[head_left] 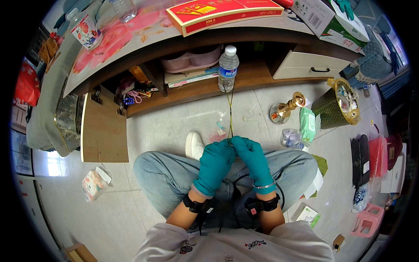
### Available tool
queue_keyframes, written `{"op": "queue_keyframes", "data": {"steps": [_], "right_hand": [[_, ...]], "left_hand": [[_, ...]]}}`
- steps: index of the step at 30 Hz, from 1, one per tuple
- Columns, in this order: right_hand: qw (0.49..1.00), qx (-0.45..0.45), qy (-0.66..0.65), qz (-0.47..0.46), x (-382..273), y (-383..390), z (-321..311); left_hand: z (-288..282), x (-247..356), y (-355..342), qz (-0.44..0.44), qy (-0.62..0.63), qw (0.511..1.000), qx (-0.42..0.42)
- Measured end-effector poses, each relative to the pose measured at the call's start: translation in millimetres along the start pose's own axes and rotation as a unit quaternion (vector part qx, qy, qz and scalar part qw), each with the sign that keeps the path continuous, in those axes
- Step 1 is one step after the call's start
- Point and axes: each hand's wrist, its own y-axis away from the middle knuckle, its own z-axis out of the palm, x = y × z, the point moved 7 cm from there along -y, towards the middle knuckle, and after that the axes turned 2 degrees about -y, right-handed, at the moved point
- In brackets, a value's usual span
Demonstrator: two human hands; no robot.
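Observation:
My left hand (pixel 217 158) and my right hand (pixel 248 150), both in teal gloves, meet in front of my lap with fingers pinched together. Between them they grip the near end of a thin yellow-green cord (pixel 231 117). Its strands run away from me, cross, and spread apart toward a clear water bottle (pixel 228 72) with a white cap and blue label. The bottle stands upright by the low shelf of the cabinet. Whether the cord loops around the bottle is hard to make out. My fingertips are partly hidden by the gloves' backs.
An open cabinet door (pixel 104 127) stands at left. On the right are a gold-coloured candlestick-like object (pixel 291 106), a green packet (pixel 307 124), a plastic bag (pixel 292 139) and a full waste bin (pixel 337 105). A red box (pixel 222 15) lies on the tabletop. Pink scraps (pixel 216 136) litter the floor.

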Motion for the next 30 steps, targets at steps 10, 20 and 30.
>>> {"op": "queue_keyframes", "data": {"steps": [10, 20, 30], "right_hand": [[0.971, 0.036, -0.228, -0.063, -5, -6, -16], [0.911, -0.004, -0.407, 0.067, 31, -16, -51], [0.974, 0.061, -0.219, -0.014, 10, -11, -42]], "left_hand": [[-17, -35, 3, -0.235, 0.356, 0.904, 0.026], [26, -97, 10, -0.368, 0.817, 0.444, 0.008], [43, -62, 8, -0.357, 0.749, 0.509, -0.229]]}}
